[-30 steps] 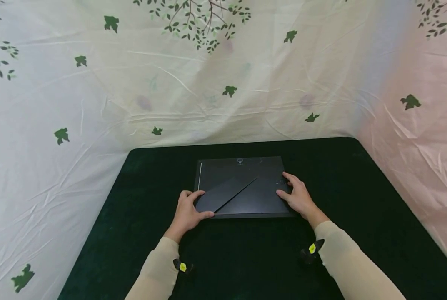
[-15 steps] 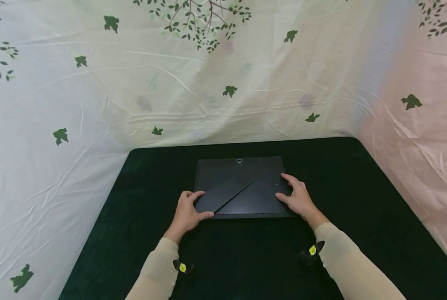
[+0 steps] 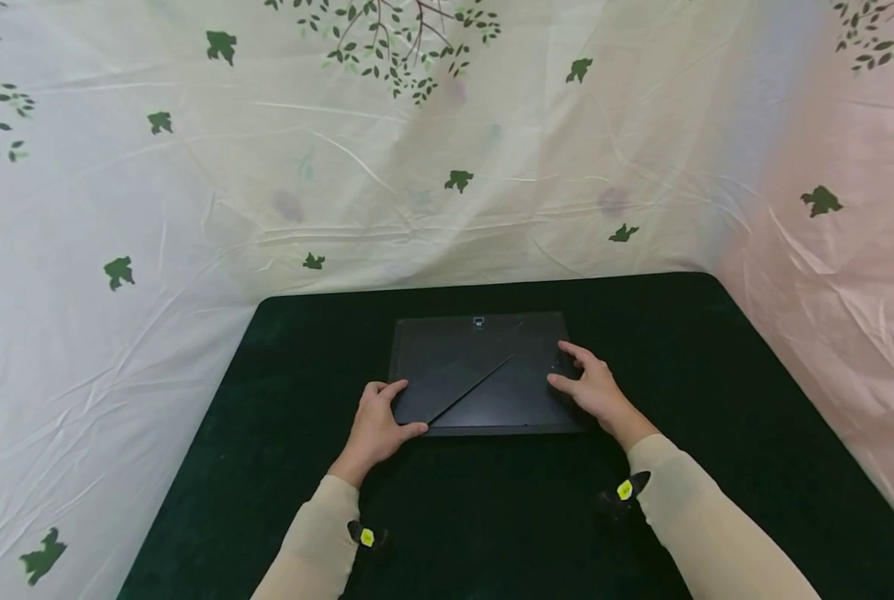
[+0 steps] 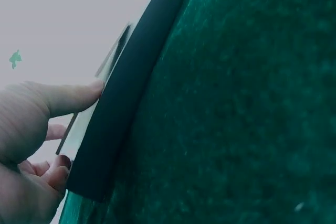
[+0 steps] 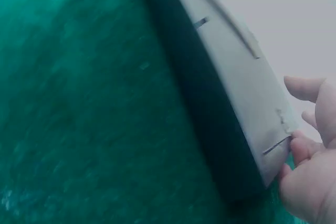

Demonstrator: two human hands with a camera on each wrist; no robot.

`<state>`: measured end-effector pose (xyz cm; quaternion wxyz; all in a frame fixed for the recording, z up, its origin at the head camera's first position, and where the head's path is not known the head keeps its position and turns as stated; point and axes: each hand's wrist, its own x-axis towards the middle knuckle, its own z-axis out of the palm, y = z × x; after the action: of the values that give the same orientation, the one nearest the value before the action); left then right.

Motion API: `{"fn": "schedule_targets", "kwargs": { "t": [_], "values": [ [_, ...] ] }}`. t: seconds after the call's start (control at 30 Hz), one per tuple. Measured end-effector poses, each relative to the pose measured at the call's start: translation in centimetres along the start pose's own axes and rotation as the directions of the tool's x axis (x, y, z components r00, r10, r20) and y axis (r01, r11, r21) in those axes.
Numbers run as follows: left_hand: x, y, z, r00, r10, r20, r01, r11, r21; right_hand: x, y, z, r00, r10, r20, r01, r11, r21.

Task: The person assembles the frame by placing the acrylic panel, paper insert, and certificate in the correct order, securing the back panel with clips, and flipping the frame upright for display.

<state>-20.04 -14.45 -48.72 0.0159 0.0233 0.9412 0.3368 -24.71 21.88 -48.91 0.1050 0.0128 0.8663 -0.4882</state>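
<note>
A dark picture frame (image 3: pixel 506 396) lies face down, its back panel up. A stand leg (image 3: pixel 442 379) ends in a slanting edge across that back; it stands slightly raised in the left wrist view. A small hanger (image 3: pixel 479 322) sits at the far edge. My left hand (image 3: pixel 374 425) grips the near left corner, thumb on the near rim and fingers at the left side. At the right side, my right hand (image 3: pixel 600 392) has thumb and index finger spread over the panel. Its other fingers, bent at the frame's side in the right wrist view, are close to a small metal piece (image 5: pixel 283 121).
Dark green cloth (image 3: pixel 484 517) covers the table under the frame. Behind and beside the table hangs a pale curtain (image 3: pixel 387 208) printed with leaves. Both wrists carry small dark straps with yellow tags.
The pale strip along the frame's left and near edges has gone, and the panel sits flush. My right hand has shifted slightly left; my left hand stays almost in place.
</note>
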Motion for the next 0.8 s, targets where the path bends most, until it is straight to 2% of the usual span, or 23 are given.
{"fn": "schedule_targets", "kwargs": {
  "t": [0.1, 0.23, 0.3, 0.4, 0.47, 0.53, 0.63, 0.8],
  "values": [
    [-0.32, 0.49, -0.03, 0.999, -0.03, -0.017, 0.03, 1.0, 0.005, -0.03, -0.3, -0.25, 0.998, 0.06, 0.025, -0.062, 0.989, 0.132],
    [-0.62, 0.94, -0.11, 0.998, -0.04, -0.039, 0.04, 0.999, 0.008, -0.05, -0.19, -0.45, 0.998, 0.056, 0.033, -0.063, 0.964, 0.259],
    [-0.72, 0.97, -0.09, 0.998, -0.036, -0.048, 0.036, 0.999, 0.007, -0.01, -0.24, -0.58, 0.998, 0.039, 0.04, -0.05, 0.94, 0.338],
    [-0.84, 0.92, -0.01, 0.998, -0.027, -0.054, 0.027, 1.0, 0.003, 0.0, -0.34, -0.78, 0.999, 0.017, 0.046, -0.037, 0.883, 0.467],
    [-0.9, 0.89, -0.01, 0.998, -0.014, -0.055, 0.014, 1.0, -0.001, -0.03, -0.45, -0.93, 0.999, 0.005, 0.048, -0.029, 0.847, 0.53],
    [-0.93, 0.82, -0.02, 0.998, 0.001, -0.058, -0.001, 1.0, -0.005, -0.05, -0.53, -1.04, 0.999, -0.004, 0.045, -0.022, 0.829, 0.559],
    [-0.97, 0.72, -0.08, 0.997, 0.02, -0.069, -0.021, 1.0, -0.011, -0.07, -0.68, -1.05, 0.999, -0.002, 0.034, -0.017, 0.852, 0.524],
    [-1.07, 0.61, -0.09, 0.994, 0.057, -0.089, -0.06, 0.998, -0.034, 0.08, -0.74, -0.68, 1.0, 0.028, 0.001, -0.026, 0.925, 0.378]
  ]
}}
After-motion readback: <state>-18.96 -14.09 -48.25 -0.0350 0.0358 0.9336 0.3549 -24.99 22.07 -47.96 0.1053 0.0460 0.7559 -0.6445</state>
